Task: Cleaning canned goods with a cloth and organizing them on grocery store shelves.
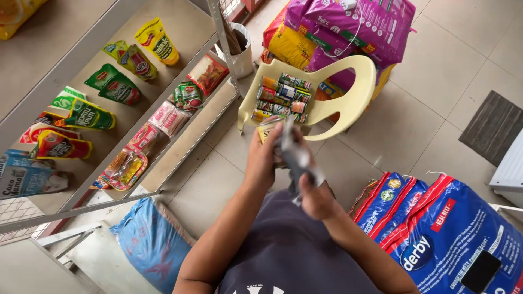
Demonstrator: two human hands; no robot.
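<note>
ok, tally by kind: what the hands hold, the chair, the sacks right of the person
Can, in left hand: 1
Grey cloth, in right hand: 1
Cream plastic chair: 1
Blue-and-red sacks: 2
Total: 5

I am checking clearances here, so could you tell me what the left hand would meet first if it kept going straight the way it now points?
The left hand points up-frame, away from the body. First in that line, probably, are the cans stacked on the cream plastic chair. It already holds a can, and depth is unclear from above.
</note>
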